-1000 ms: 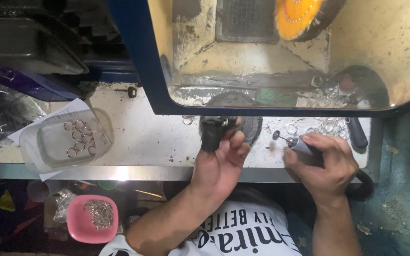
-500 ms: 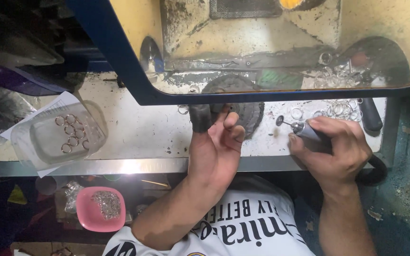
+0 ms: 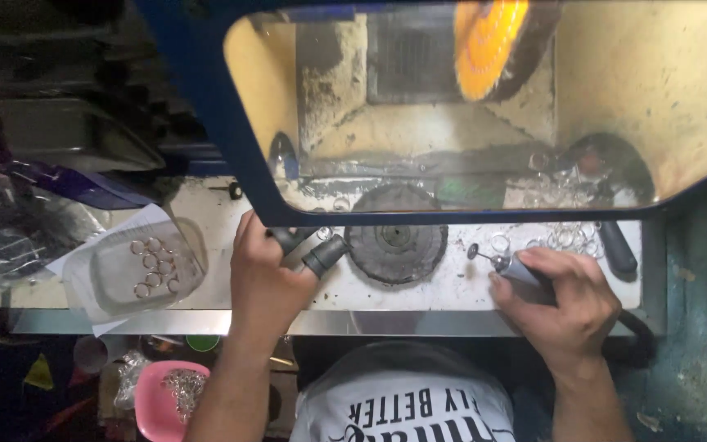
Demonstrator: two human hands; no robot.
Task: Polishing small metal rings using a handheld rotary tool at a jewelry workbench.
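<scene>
My left hand (image 3: 263,282) grips a dark cylindrical holder (image 3: 314,252) on the white bench, just left of a round dark grinding disc (image 3: 396,244). My right hand (image 3: 562,307) is closed around a grey rotary hand tool (image 3: 511,268) whose small tip (image 3: 474,250) points left toward the disc. Loose metal rings (image 3: 562,237) lie on the bench beyond the tool. A clear plastic tray (image 3: 137,270) holding several rings sits to the left of my left hand.
A blue-framed clear shield (image 3: 419,106) covers a polishing booth with a spinning orange buffing wheel (image 3: 488,45). A black handle (image 3: 618,247) lies at the bench's right end. A pink bowl (image 3: 169,401) of metal bits sits below the bench edge; plastic bags (image 3: 10,229) lie left.
My left hand has moved left, off the disc, with the dark holder in it. My right hand with the rotary tool stays at the right of the disc.
</scene>
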